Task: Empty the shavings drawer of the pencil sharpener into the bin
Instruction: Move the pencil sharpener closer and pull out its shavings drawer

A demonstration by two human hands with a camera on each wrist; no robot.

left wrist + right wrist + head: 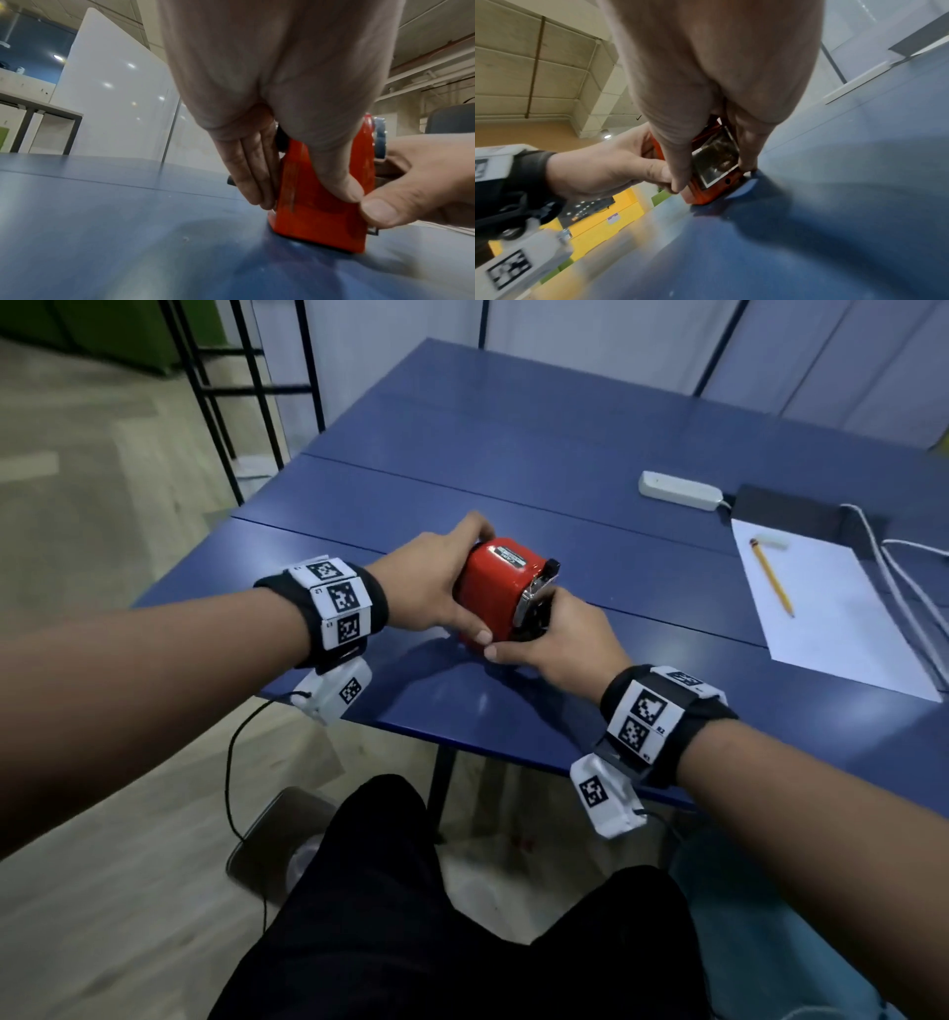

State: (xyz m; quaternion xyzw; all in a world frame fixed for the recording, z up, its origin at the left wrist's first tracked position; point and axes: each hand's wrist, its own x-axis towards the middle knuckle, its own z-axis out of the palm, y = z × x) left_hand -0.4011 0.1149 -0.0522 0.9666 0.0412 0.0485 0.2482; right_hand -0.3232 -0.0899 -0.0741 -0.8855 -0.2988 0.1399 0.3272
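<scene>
A red pencil sharpener (pixel 500 577) stands on the blue table (pixel 590 454) near its front edge. My left hand (pixel 470 582) grips the sharpener's body from the left, thumb on the near side and fingers on the far side. My right hand (pixel 524 629) pinches the lower front end, where the clear shavings drawer (pixel 716 162) sits in the sharpener (pixel 703 194) with dark shavings inside. In the right wrist view the thumb and fingers of my right hand (pixel 713 174) flank the drawer. The left wrist view shows my left hand (pixel 306 196) clasping the red body (pixel 316 219).
A white sheet of paper (pixel 842 618) with a yellow pencil (pixel 773 577) and an eraser (pixel 770 541) lies at the right. Behind it are a white power strip (pixel 678 490), a dark box (pixel 791 510) and white cables (pixel 904 577). A grey object (pixel 282 839) sits on the floor below the table.
</scene>
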